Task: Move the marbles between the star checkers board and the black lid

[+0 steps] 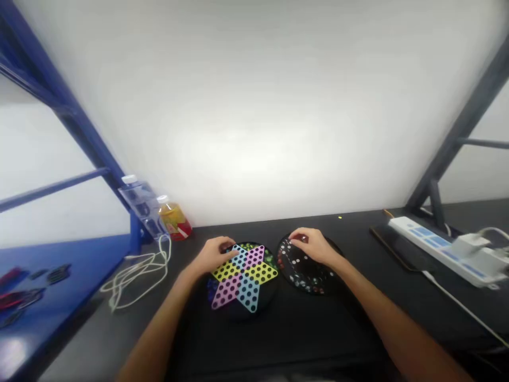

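Note:
A round black Chinese checkers board (265, 290) lies on the black table, with a pink, yellow and light blue star (243, 277) full of holes. Green and blue marbles show around the star. My left hand (214, 255) is curled at the board's upper left, its thumb over the star and its fingers by the rim. To the right lies a round black tray (306, 273) with white and reddish marbles scattered in it. My right hand (313, 245) is over its upper part, thumb and fingers bent towards each other; what lies between the fingertips is too small to make out.
Left of the board lies a white cable (139, 273), with a yellow-red drink bottle (174, 220) and a clear bottle (141, 201) behind. A white power strip (441, 249) and a dark phone (393, 246) are at right. Blue frame posts (79, 122) rise at left.

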### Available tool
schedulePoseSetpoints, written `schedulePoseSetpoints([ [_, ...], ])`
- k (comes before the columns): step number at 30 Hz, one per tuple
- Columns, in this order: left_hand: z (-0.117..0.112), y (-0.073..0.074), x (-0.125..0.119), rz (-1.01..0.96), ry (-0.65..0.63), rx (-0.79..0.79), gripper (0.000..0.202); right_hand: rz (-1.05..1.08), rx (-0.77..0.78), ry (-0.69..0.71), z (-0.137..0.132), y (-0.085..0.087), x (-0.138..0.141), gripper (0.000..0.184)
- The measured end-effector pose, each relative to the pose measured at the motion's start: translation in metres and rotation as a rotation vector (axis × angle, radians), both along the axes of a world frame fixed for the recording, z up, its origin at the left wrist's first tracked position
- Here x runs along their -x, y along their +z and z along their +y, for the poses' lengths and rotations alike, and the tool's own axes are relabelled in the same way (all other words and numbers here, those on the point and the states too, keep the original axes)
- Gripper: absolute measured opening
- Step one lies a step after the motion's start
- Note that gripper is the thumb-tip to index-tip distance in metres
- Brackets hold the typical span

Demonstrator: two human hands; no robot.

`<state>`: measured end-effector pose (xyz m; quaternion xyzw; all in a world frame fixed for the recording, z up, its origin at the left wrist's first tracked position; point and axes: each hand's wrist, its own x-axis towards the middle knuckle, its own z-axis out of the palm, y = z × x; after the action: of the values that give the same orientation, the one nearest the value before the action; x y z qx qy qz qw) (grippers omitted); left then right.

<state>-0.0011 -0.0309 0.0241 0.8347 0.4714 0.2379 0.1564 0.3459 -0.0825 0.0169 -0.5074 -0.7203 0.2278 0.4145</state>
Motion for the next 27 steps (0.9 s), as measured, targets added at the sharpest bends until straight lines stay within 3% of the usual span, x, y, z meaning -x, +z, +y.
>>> schedulePoseSetpoints([
  [3,0.000,0.000,0.000,0.014,-0.007,-0.001,0.042,-0.033,-0.038,0.039,-0.007,-0.002,0.001,0.014],
  [7,-0.001,0.001,0.000,0.015,0.003,0.010,0.042,-0.145,-0.168,0.226,-0.015,-0.001,0.030,0.023],
  [11,-0.002,0.001,0.000,0.009,0.005,0.004,0.040,-0.241,-0.199,0.298,-0.016,-0.001,0.043,0.028],
  [17,-0.001,0.001,-0.001,0.019,0.008,0.006,0.040,-0.206,-0.199,0.254,-0.016,-0.004,0.039,0.027],
  [21,-0.001,0.002,0.000,0.022,0.010,0.010,0.041,-0.222,-0.211,0.252,-0.013,0.004,0.034,0.027],
  [25,0.000,0.002,-0.001,0.020,-0.013,0.010,0.036,-0.163,-0.225,0.056,-0.004,0.014,-0.003,0.023],
  [27,0.002,0.002,-0.001,0.005,-0.005,0.005,0.034,-0.146,-0.155,-0.015,-0.001,0.014,-0.026,0.019],
])
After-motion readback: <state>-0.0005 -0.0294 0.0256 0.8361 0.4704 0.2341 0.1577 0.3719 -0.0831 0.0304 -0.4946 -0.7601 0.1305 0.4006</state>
